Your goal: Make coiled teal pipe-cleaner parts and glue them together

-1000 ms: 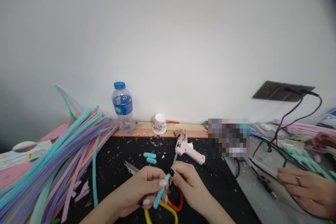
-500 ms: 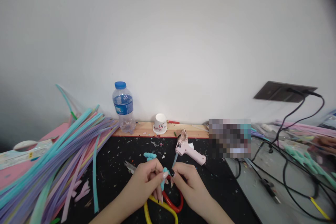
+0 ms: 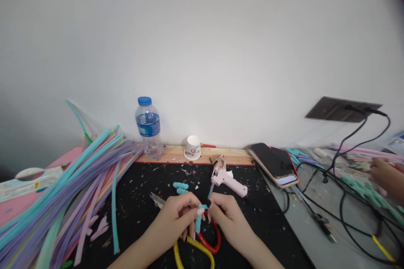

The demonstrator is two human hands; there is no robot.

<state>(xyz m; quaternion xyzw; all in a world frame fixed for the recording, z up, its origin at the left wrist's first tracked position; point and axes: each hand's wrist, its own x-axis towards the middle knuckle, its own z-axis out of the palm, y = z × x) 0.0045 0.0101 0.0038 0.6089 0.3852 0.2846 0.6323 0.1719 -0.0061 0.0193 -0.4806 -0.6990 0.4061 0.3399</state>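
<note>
Between the fingertips of my left hand (image 3: 180,215) a short, twisted light-blue pipe cleaner (image 3: 198,223) is pinched, one part hanging down. My right hand (image 3: 227,215) grips its other end between thumb and forefinger, so both hands nearly touch. Just beyond the left knuckles, coiled blue pipe cleaner pieces (image 3: 180,186) rest on the black mat (image 3: 139,212). Below my hands lie scissors (image 3: 207,249) with one red and one yellow handle, the blade tips showing left of my left hand. A pink glue gun (image 3: 232,184) lies past my right hand, a glue stick poking from it.
A large bundle of pastel pipe cleaners (image 3: 85,193) covers the left side. By the wall stand a water bottle (image 3: 148,128) and a white paper cup (image 3: 192,148). Phones (image 3: 274,162) lie right, beside black cables (image 3: 342,201). Another person's hand (image 3: 386,176) is at far right.
My fingers have shifted slightly on the blue pipe cleaner, and more of it now hangs below my left fingertips. At far right, the other person's hand has moved further into view.
</note>
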